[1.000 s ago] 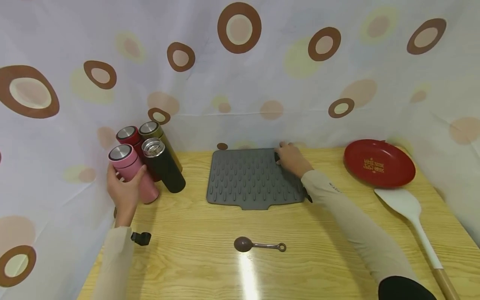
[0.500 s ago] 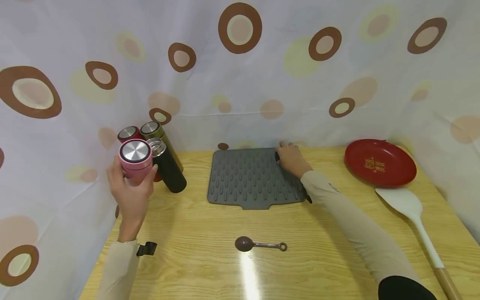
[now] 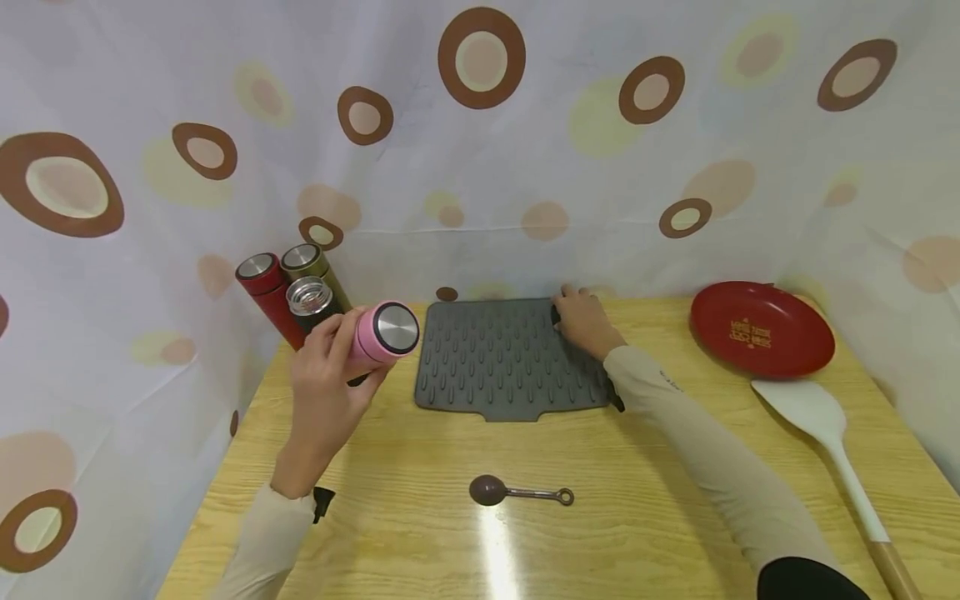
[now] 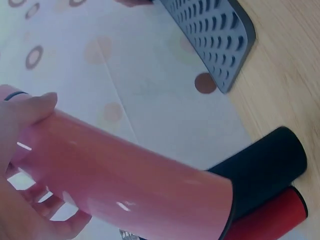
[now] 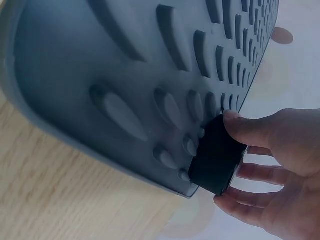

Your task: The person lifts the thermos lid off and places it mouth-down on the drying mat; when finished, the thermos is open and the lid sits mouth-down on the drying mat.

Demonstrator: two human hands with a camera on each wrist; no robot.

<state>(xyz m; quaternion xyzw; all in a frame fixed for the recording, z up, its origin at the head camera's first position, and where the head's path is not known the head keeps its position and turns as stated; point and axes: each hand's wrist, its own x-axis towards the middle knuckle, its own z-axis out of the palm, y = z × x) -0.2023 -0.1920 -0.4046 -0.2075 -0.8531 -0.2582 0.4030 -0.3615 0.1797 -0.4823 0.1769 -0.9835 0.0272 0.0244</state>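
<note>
My left hand (image 3: 322, 396) grips a pink thermos flask (image 3: 366, 340) near its top, lifted and tilted so the silver lid faces the camera. In the left wrist view the pink flask's body (image 4: 135, 170) slants across, thumb on one side and fingers on the other. Behind it stands an open black flask (image 3: 311, 302), its steel neck showing and its lower part hidden. A red flask (image 3: 272, 296) and a gold flask (image 3: 322, 271) stand beside it. At the grey ridged mat's (image 3: 495, 358) back right corner, my right hand (image 3: 587, 323) holds a black bottle cap (image 5: 217, 155) between thumb and fingers.
A brown spoon (image 3: 489, 490) lies on the wooden table (image 3: 405, 533) in front of the mat. At the right are a red plate (image 3: 765, 329) and a large white spatula (image 3: 813, 412) with a wooden handle. A patterned curtain (image 3: 555, 167) borders the table's back and sides.
My left hand has lifted the pink flask from the flask group and carried it right, past the black flask, tilting it over. The right hand and the cap have stayed in place.
</note>
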